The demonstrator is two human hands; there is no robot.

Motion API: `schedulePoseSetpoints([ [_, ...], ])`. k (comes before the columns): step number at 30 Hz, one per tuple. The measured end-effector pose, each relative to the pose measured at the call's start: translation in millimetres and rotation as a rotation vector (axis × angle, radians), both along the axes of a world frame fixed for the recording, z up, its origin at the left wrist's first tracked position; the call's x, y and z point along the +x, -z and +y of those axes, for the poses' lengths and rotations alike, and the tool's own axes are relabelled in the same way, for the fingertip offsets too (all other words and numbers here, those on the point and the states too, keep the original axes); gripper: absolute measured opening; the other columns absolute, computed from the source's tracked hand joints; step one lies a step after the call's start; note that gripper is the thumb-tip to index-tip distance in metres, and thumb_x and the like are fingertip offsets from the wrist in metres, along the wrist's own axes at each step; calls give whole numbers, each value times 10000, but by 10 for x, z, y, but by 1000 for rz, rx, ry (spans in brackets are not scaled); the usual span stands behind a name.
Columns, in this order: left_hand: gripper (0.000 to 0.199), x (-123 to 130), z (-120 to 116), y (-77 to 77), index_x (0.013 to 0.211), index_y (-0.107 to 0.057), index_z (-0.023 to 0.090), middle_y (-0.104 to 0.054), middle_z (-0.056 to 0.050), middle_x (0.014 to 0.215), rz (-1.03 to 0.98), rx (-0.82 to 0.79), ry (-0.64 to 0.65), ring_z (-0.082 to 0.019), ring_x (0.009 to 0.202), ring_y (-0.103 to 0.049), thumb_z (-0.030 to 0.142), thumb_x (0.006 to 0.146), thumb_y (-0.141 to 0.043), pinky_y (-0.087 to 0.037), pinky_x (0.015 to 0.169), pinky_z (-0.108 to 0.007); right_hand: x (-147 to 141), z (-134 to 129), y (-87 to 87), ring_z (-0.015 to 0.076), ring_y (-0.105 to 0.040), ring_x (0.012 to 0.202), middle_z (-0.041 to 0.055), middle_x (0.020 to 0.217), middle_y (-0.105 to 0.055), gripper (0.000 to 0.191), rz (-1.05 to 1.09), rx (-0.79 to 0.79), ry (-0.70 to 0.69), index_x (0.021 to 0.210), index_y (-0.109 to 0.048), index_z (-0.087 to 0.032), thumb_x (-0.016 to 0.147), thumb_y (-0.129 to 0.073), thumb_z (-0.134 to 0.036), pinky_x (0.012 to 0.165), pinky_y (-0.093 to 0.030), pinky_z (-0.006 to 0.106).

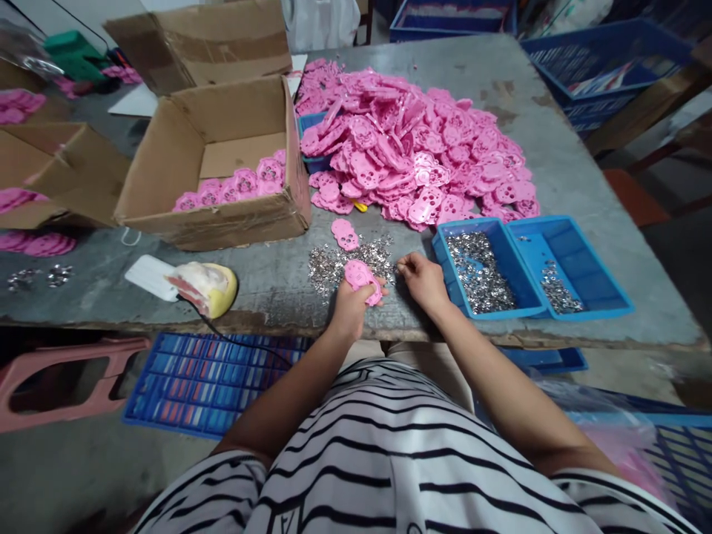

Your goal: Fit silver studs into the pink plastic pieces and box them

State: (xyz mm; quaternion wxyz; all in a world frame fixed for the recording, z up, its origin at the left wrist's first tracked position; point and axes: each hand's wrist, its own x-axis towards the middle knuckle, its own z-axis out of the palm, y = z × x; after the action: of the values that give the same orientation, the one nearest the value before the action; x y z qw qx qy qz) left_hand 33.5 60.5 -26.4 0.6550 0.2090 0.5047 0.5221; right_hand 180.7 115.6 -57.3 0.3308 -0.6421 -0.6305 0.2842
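A pink plastic piece [360, 280] is gripped in my left hand [350, 308], held over the table's front part. My right hand [423, 282] is just to the right, its fingers pinched together at the edge of a spread of small metal parts [325, 268]; what they hold, if anything, is too small to make out. Another pink piece [345, 234] lies flat behind the metal parts. Beyond it rises a large heap of pink pieces [389, 141]. A blue tray [526, 302] of metal parts stands close to the right of my right hand.
A second blue tray [604, 297] adjoins the first. An open cardboard box [239, 222] with pink pieces stands at the left, behind a yellow and white object [214, 288] with a cable. A small yellow item [360, 206] lies by the heap.
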Motion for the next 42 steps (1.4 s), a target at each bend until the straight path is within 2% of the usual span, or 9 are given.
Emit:
schedulePoseSetpoints([
  [6,388,21,-94,145,954,-530,174,-694,-12,752,28,105,97,-174,621,-668,219,599,-681,-475,489,-236,-53,-88,-27,157,-537,575,-2,646,-613,128,229,-22,61,724,-590,-208,758,-575,-331,621,-449,305],
  [9,427,-13,-124,232,987,-515,179,-700,-16,794,52,149,146,-174,650,-678,240,617,-719,-501,518,-245,39,-209,-262,167,-591,698,33,817,-666,201,250,123,13,857,-644,-200,799,-564,-376,676,-486,314],
  [12,449,-64,-132,298,1020,-509,175,-707,-29,824,40,181,183,-175,662,-682,276,643,-732,-510,528,-251,386,-216,-550,184,-620,836,56,974,-680,215,69,311,47,943,-663,-218,837,-565,-377,772,-497,335],
  [14,454,-92,-133,326,1038,-517,174,-715,-42,852,20,210,223,-177,680,-686,297,661,-737,-516,539,-254,689,-152,-666,188,-615,768,65,930,-680,187,-174,224,119,924,-673,-206,818,-584,-332,721,-494,332],
  [17,459,-115,-132,348,1065,-526,172,-726,-64,893,-14,248,270,-182,709,-692,326,689,-738,-525,561,-261,975,-87,-706,206,-618,727,83,874,-678,162,-629,-138,20,880,-695,-183,746,-644,-260,647,-470,312],
  [21,488,-123,-136,350,1083,-529,162,-727,-77,901,-27,249,270,-184,714,-691,344,688,-751,-525,568,-262,805,-168,-704,238,-669,868,134,1075,-666,246,-944,-457,-131,1024,-684,-178,859,-502,-193,670,-462,296],
  [28,509,-122,-177,316,1087,-547,143,-718,-79,882,11,192,236,-200,714,-688,335,668,-764,-520,561,-270,407,-272,-758,279,-680,992,173,1141,-661,341,-979,-487,-119,1089,-637,-151,920,-343,-122,732,-487,309],
  [36,488,-105,-192,286,1072,-550,152,-716,-66,870,18,184,222,-191,714,-686,326,669,-762,-528,569,-268,524,-262,-801,309,-686,986,193,1077,-692,313,-922,-505,-31,1143,-561,-115,956,-313,-154,754,-480,347],
  [42,492,-81,-173,251,1041,-553,159,-714,-55,836,40,163,222,-182,685,-679,331,637,-774,-520,549,-258,617,-267,-788,293,-663,1045,161,1206,-661,288,-862,-492,-52,1152,-586,-133,930,-403,-156,779,-456,329],
])
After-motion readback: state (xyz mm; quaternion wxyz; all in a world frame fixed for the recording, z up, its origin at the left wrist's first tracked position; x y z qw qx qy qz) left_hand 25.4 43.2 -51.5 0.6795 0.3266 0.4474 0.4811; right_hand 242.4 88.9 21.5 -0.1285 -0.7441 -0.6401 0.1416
